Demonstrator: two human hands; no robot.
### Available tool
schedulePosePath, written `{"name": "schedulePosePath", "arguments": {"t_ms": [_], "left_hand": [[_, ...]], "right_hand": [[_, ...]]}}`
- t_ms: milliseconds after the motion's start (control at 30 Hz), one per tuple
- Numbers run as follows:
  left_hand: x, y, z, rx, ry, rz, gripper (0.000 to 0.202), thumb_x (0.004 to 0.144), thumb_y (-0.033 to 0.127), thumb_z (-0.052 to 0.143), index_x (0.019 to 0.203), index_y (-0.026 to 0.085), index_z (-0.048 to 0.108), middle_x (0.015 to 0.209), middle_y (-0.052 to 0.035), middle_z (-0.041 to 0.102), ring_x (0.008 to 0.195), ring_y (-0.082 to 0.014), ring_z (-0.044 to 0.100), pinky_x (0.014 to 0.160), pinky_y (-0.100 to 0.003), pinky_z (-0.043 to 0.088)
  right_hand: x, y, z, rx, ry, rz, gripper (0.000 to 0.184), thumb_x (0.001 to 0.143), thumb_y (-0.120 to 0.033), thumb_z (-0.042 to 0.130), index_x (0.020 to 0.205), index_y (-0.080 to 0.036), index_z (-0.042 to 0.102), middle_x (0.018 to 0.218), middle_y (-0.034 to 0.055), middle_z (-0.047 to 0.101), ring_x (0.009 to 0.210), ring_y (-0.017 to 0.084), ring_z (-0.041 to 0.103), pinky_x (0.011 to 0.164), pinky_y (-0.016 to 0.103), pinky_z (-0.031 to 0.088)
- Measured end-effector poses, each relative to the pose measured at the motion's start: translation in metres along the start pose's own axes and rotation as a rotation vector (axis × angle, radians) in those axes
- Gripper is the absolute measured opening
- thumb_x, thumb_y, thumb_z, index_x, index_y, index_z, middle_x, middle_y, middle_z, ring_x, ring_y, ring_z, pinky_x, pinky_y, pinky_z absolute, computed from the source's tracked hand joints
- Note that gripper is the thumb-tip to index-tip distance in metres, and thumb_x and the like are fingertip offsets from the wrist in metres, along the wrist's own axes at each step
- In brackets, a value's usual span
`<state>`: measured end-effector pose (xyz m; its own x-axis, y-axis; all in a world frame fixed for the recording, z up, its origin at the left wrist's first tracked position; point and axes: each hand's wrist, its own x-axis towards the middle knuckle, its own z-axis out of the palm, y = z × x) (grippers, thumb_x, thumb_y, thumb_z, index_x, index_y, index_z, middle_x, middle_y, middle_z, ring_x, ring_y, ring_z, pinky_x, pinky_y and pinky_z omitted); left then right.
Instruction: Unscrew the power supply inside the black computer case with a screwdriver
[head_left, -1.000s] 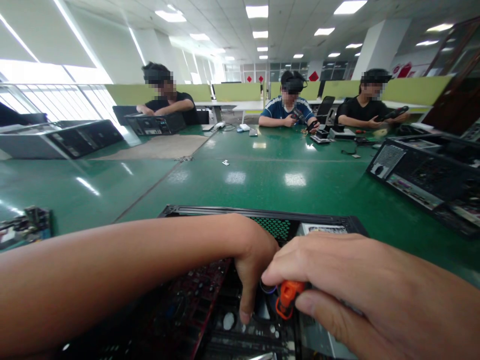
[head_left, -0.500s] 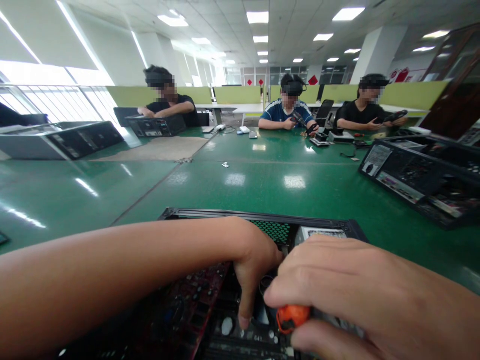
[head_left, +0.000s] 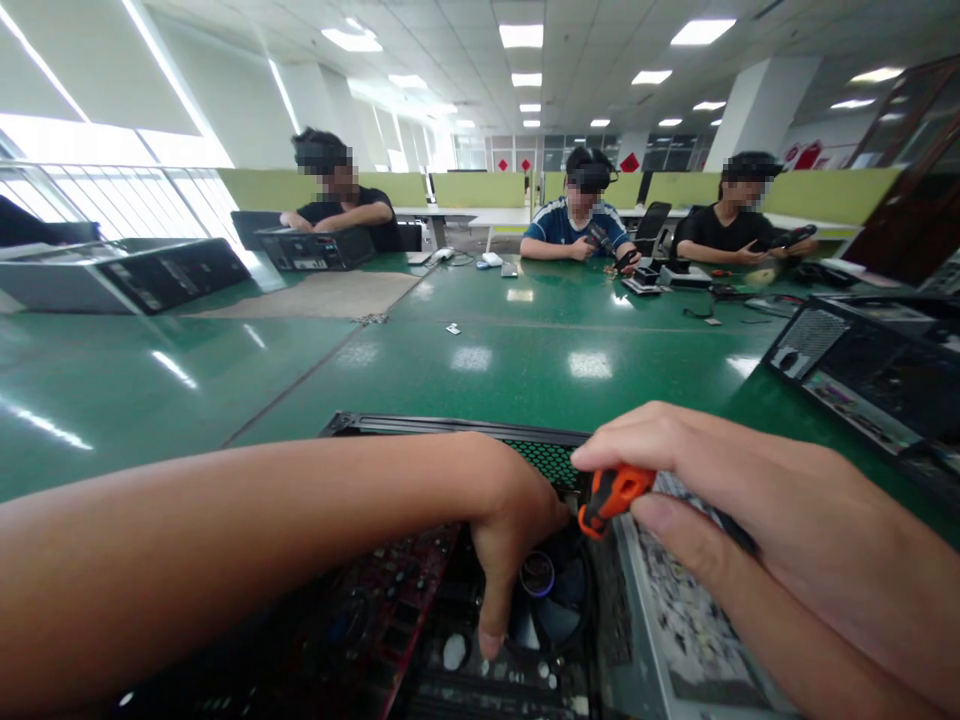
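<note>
In front of me lies an open computer case (head_left: 450,428) with a red circuit board (head_left: 409,585) and a round cooling fan (head_left: 559,620) inside. My left hand (head_left: 506,540) reaches down at the fan's left side, thumb stretched toward me and apart from the forefinger at the far side. The other fingers are hidden behind the wrist. My right hand (head_left: 720,510) grips a screwdriver (head_left: 616,492) by its orange and black handle, above the metal power supply box (head_left: 697,620). Its shaft cannot be made out.
Another open computer case (head_left: 862,370) stands at the right, and more cases (head_left: 165,275) at the left. Across the green table (head_left: 480,385) sit several people; one (head_left: 577,220) handles a dark tool. A small white piece (head_left: 453,329) lies mid-table.
My right hand has lifted the screwdriver up and to the right, uncovering the fan. The case at the right has shifted further right. My left hand stays in place.
</note>
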<state>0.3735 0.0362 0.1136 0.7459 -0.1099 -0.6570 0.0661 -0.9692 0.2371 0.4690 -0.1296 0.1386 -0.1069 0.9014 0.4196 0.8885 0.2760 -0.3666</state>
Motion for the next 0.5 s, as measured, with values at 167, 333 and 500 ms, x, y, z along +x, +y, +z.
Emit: {"name": "schedulePosePath", "arguments": {"t_ms": [167, 333, 500], "left_hand": [[-0.001, 0.007, -0.003, 0.068, -0.136, -0.037, 0.117, 0.043, 0.026, 0.083, 0.147, 0.004, 0.034, 0.150, -0.0194, 0.043, 0.140, -0.0324, 0.040, 0.118, -0.037, 0.026], [0.000, 0.000, 0.005, -0.043, -0.084, 0.037, 0.102, 0.038, 0.028, 0.084, 0.134, 0.013, 0.054, 0.131, -0.0112, 0.063, 0.128, -0.0335, 0.053, 0.111, -0.038, 0.037], [0.001, -0.002, 0.009, -0.049, -0.017, 0.036, 0.104, 0.034, 0.030, 0.084, 0.133, 0.014, 0.055, 0.132, -0.0105, 0.062, 0.130, -0.0341, 0.050, 0.112, -0.038, 0.035]], "right_hand": [[0.001, 0.006, -0.002, -0.088, -0.007, -0.031, 0.032, 0.087, -0.010, 0.048, 0.109, -0.024, 0.067, 0.097, 0.0055, 0.073, 0.088, 0.023, 0.069, 0.076, 0.035, 0.057], [-0.009, 0.009, 0.001, -0.116, 0.052, -0.040, 0.029, 0.087, -0.014, 0.050, 0.107, -0.024, 0.069, 0.089, 0.0053, 0.073, 0.086, 0.024, 0.070, 0.073, 0.035, 0.057], [-0.006, 0.006, 0.001, -0.111, -0.002, -0.045, 0.027, 0.087, -0.012, 0.049, 0.104, -0.024, 0.068, 0.091, 0.0049, 0.073, 0.088, 0.023, 0.069, 0.074, 0.035, 0.056]]}}
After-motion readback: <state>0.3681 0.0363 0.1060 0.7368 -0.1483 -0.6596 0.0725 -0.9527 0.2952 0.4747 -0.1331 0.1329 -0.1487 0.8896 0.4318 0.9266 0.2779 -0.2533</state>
